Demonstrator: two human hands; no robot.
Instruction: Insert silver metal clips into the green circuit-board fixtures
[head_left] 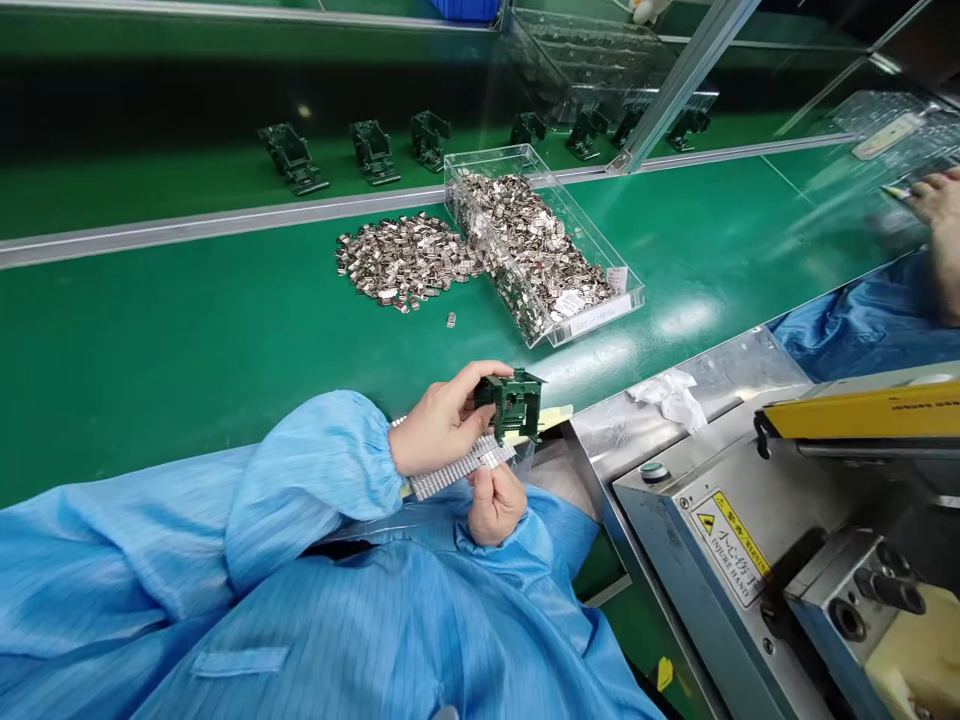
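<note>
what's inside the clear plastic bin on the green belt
The clear plastic bin holds a deep heap of small silvery metal parts, with a white paper label lying near the front end. The heap covers the bin's floor, so the lowest parts cannot be seen.

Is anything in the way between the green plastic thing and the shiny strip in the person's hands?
Nothing visible stands between them. The dark green plastic jig, held in the left hand, sits right by the shiny silver metal strip, which the right hand holds. Their edges look like they touch.
</note>
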